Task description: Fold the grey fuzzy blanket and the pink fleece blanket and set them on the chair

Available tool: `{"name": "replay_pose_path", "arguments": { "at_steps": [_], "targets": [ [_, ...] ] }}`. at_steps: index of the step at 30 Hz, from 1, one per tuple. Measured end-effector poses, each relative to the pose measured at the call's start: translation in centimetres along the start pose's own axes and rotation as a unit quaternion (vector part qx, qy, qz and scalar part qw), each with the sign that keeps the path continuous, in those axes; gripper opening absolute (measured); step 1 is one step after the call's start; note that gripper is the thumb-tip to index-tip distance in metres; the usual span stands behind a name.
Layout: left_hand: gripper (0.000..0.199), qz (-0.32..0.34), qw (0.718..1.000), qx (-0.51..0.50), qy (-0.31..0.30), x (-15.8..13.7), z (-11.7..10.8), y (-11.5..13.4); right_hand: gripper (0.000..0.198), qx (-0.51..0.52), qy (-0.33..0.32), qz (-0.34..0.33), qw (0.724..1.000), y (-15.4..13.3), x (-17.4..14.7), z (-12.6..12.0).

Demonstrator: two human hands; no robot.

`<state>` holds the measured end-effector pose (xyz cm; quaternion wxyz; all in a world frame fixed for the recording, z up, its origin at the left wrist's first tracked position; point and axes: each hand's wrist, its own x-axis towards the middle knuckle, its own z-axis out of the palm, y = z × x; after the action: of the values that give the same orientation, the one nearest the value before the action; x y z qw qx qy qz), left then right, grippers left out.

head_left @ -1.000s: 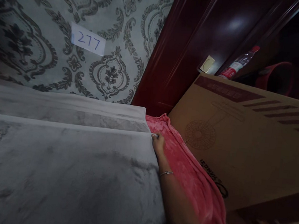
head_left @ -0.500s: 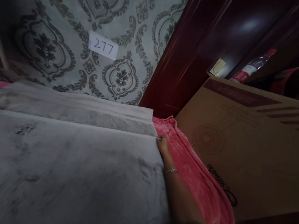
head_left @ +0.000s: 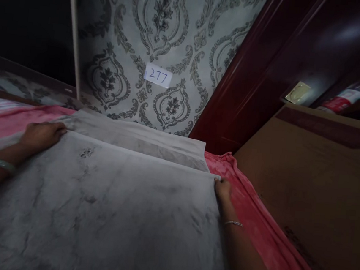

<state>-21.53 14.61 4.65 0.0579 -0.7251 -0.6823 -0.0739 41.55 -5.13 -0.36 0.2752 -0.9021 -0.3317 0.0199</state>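
Note:
A wide grey-white marbled cloth [head_left: 134,215] stretches between my two hands, its front edge drawn fairly straight. My left hand [head_left: 43,134] pinches that edge near its left corner. At the right corner, my right hand [head_left: 223,189] is closed on the same edge, the fingers partly hidden by the fabric. Just beyond lies another strip of grey marbled fabric with a white border [head_left: 170,139]; whether it is part of the same cloth I cannot tell. Pink plush bedding [head_left: 254,218] shows beneath and to both sides.
Patterned wallpaper [head_left: 108,81] with a paper label [head_left: 158,75] reading 277 rises behind. A dark red glossy wooden panel [head_left: 232,85] and a large cardboard box [head_left: 316,178] stand on the right. Behind the box is a bottle with a red label [head_left: 339,100]. A dark framed panel [head_left: 25,18] is upper left.
My view has swung left, so the scene sits farther right and my left hand and wrist show more fully. Both hands keep their grip on the cloth edge.

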Motion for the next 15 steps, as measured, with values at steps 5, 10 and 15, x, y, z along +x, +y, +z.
{"name": "replay_pose_path", "arguments": {
  "at_steps": [5, 10, 15],
  "targets": [
    [0.048, 0.008, 0.999, -0.011, -0.043, -0.1, -0.5, 0.5, 0.028, -0.039, -0.013, 0.02, 0.999, -0.9, -0.2, 0.3],
    [0.044, -0.021, 0.998, -0.044, -0.047, 0.1, -1.1, -0.9, 0.033, -0.04, -0.039, -0.012, 0.998, -1.1, -1.1, -0.8],
    [0.045, -0.082, 0.995, -0.061, -0.006, -1.3, -0.7, -3.5, 0.037, -0.051, -0.061, -0.076, 0.994, 2.4, -0.3, -0.8]
  ]
}}
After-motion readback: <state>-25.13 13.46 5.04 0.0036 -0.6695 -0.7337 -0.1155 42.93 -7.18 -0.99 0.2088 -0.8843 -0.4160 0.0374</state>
